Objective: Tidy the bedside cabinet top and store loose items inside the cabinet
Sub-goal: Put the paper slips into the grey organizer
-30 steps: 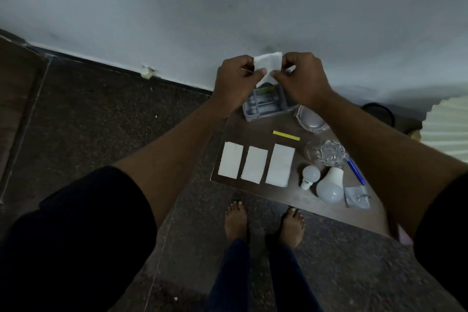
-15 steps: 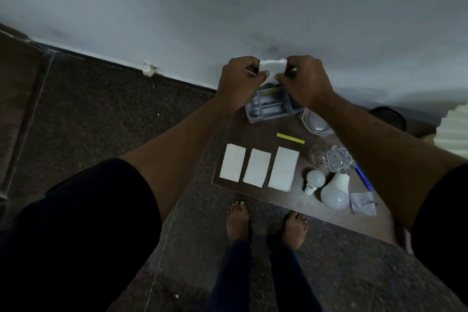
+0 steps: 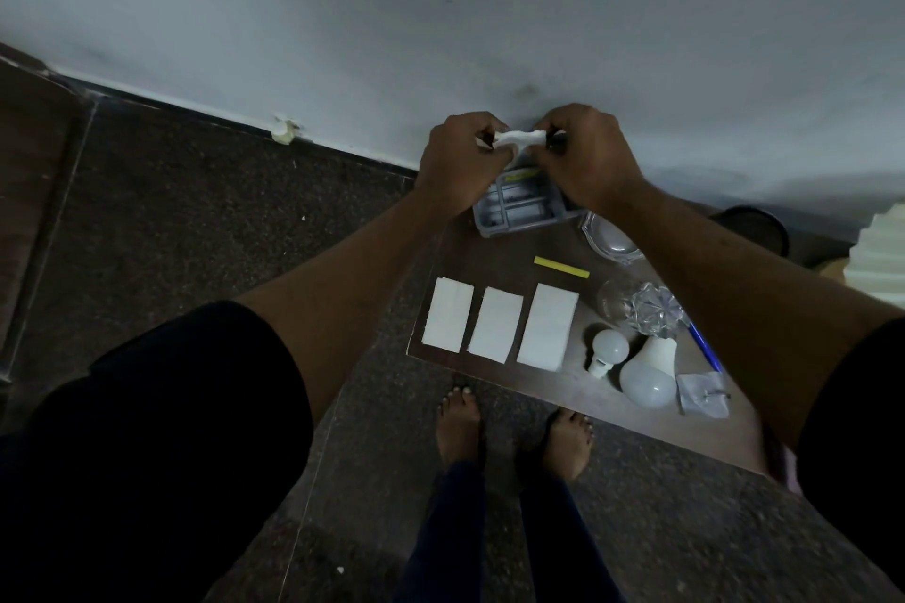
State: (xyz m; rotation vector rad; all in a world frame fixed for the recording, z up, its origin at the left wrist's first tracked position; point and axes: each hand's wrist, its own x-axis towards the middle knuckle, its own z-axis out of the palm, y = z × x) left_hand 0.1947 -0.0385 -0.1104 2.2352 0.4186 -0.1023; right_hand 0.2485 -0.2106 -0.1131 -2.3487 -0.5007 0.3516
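Head view, looking down past two bare forearms: a pale wall (image 3: 440, 15) meets a dark speckled floor (image 3: 196, 220), and the brown cabinet top (image 3: 499, 255) stands against that wall, with the person's bare feet (image 3: 460, 426) just below its near edge.

Above the far end of the top, the left hand (image 3: 460, 162) and right hand (image 3: 583, 157) are raised close together. Each has its fingers curled in and pinches one end of a small white paper (image 3: 519, 138), which is bunched into a narrow band stretched between them (only that short span shows; the rest is buried in the fingers). The paper is held in the air, clear of the cabinet.

Directly under the hands sits a grey compartment tray (image 3: 519, 211), with a glass dish (image 3: 612, 240) beside it. Three folded white sheets (image 3: 495, 324) lie side by side along the near edge. To their right lie a large bulb (image 3: 649, 377) and a small bulb (image 3: 607, 350), touching or nearly so, with a cut-glass piece (image 3: 646, 309) just behind them. A crumpled clear packet (image 3: 702, 394) lies beside the large bulb, then a blue pen (image 3: 705, 348), and a yellow strip (image 3: 561, 267) lies between tray and sheets.
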